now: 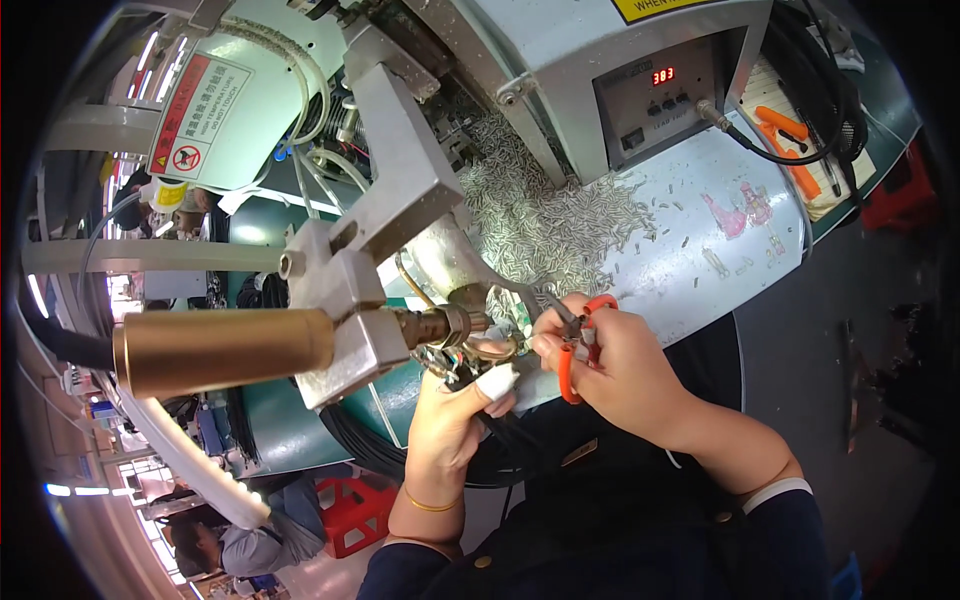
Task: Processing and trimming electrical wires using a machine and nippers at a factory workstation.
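My left hand (445,425) is closed below the tip of a brass-coloured cylinder, its thumb wrapped in a white cover. It grips a bunch of thin wires (455,366), partly hidden by the metal fitting above. Close on its right, my right hand (640,370) is wrapped round a pair of scissors with orange handles (567,374); their blades are hard to make out. The right fingertips meet near the wire ends, beside a bent grey metal arm (525,292). What lies between those fingertips is too small to tell.
The brass-coloured cylinder (220,352) juts in from the left on a metal bracket (400,175). Many small metal pieces (550,215) cover the machine's base. Behind stands a grey machine box (560,60) with a red display. Orange-handled tools (790,150) lie far right; black cables (365,445) hang at the table's near edge.
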